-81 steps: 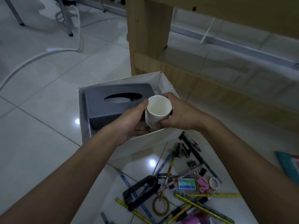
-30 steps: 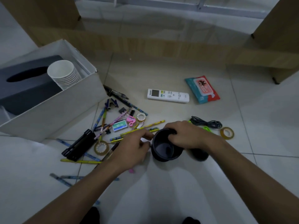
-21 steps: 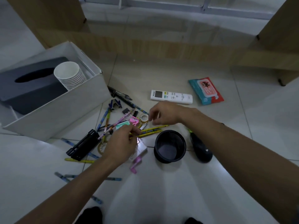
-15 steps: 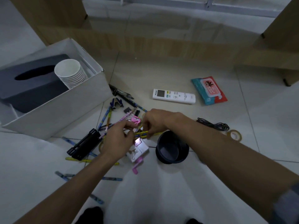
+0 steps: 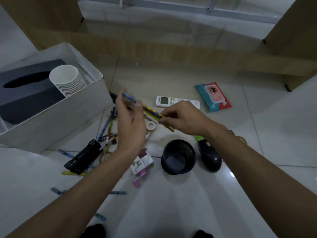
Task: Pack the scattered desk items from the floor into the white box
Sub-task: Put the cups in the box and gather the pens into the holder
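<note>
Hard to see: the left hand (image 5: 132, 124), at mid-frame, is smeared by motion and covers part of the loose pens (image 5: 104, 128) on the floor beneath it.
Cut off: the white box (image 5: 56, 121) runs past the left edge of the frame; the right hand (image 5: 183, 117) hides part of the white remote (image 5: 164, 101) behind it.
Left hand: thumb and fingers seem to close round the upper end of the pencils (image 5: 151, 112), though the blur leaves the grip uncertain.
Right hand: right of centre, its fingertips pinch the lower end of the same bundle.
Pencils: a thin bundle patterned in yellow and blue, raised above the floor, slanting from upper left to lower right between the two hands, right of the box and outside it.
In the box: a dark grey tissue box (image 5: 25, 95) and a stack of white paper cups (image 5: 66, 79).
On the floor: a black round pot (image 5: 178, 157) stands upright below the hands, with a black mouse (image 5: 210, 158) just beside it on the right.
</note>
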{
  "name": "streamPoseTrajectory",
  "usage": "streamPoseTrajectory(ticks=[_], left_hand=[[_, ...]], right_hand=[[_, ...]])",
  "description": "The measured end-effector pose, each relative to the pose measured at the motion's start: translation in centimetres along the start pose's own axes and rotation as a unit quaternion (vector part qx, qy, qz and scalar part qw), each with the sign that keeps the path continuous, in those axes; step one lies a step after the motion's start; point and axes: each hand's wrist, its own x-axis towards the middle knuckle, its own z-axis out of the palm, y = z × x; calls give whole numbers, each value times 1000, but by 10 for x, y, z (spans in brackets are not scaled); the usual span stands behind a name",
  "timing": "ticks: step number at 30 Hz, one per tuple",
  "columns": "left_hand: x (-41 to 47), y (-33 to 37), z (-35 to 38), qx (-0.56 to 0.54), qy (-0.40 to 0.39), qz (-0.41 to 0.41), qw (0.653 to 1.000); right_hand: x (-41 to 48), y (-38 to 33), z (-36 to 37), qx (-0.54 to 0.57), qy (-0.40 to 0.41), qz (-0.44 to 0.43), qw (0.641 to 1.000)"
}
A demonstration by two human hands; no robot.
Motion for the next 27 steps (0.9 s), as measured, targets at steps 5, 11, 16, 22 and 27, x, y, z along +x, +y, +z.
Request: streamPoseTrajectory(ticks=[5,11,16,22,27], left_hand=[[-8,29,32,31,-86,111,990],[-21,50,42,104,-154,216,959],[-40,32,36,115,-220,219,944],[-46,-3,20,104,-251,159,949],[-38,-18,11,102,-197,83,972]], right_hand=[[-39,-13,-5,157,64,20,985],[-76,-22,18,266,149,36,952],[-95,-19,41,227,160,9,961],[-108,-5,47,242,153,67,956],[-98,-5,41,236,227,28,944]])
